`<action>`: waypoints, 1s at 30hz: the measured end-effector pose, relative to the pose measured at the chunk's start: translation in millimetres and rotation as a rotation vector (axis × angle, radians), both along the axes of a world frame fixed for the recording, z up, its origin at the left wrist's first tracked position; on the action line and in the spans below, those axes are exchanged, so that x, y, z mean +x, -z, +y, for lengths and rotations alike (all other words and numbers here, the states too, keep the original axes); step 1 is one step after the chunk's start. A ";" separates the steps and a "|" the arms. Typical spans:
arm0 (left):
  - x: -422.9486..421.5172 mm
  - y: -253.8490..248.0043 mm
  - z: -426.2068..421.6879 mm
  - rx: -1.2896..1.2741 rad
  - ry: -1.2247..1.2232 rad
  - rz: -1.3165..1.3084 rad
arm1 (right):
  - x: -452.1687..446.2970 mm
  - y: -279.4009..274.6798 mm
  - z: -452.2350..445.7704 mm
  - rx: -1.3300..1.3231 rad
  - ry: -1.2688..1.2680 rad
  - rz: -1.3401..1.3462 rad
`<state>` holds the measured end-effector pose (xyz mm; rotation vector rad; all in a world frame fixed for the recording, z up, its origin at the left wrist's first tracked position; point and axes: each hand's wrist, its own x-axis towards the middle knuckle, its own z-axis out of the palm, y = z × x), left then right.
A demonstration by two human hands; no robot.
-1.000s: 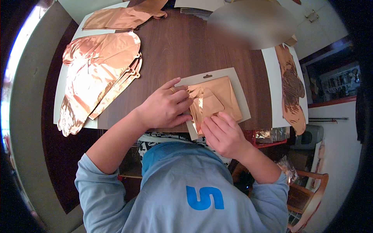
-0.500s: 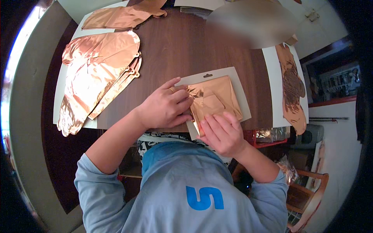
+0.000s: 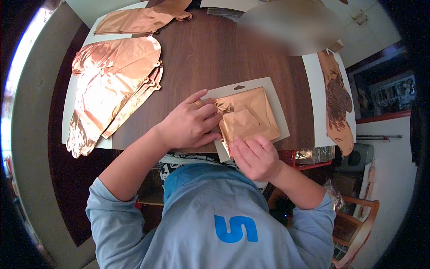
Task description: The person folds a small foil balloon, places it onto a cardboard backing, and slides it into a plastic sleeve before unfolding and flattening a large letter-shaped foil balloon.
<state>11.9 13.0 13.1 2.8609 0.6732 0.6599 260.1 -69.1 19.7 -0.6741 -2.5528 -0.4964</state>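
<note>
A dark wood-grain desk [image 3: 192, 54] with white side borders fills the view. Copper foil shapes [image 3: 116, 67] overlap along its left edge, another foil piece [image 3: 139, 20] lies at the far-left corner, and a crinkled foil strip [image 3: 338, 98] lies along the right edge. A wooden chair [image 3: 358, 228] stands beyond the near-right corner. At the near edge, a folded foil packet [image 3: 266, 107] lies on a grey card [image 3: 278, 105], whose near corner juts past the desk.

The left hand [image 3: 190, 121] stays at the packet's left side, fingers half curled; whether they grip, I cannot tell. The right hand [image 3: 257, 157] has slid slightly nearer the body, fingers bunched narrowly at the packet's near side, their grip unclear. The packet's raised, shiny fold from a second ago now lies flatter.
</note>
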 end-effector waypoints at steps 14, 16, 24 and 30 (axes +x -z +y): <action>-0.1 3.3 -1.0 0.006 -0.010 -0.017 | -12.5 5.0 -2.0 0.011 0.047 0.031; -0.7 3.4 -1.4 0.004 -0.011 -0.018 | -13.0 4.4 -1.6 0.013 0.032 0.021; -0.3 3.7 -1.1 0.000 -0.010 -0.032 | -10.5 3.3 0.9 0.011 -0.008 0.003; 0.1 4.2 -0.4 0.003 -0.007 -0.029 | -8.5 5.8 1.4 0.009 -0.022 -0.034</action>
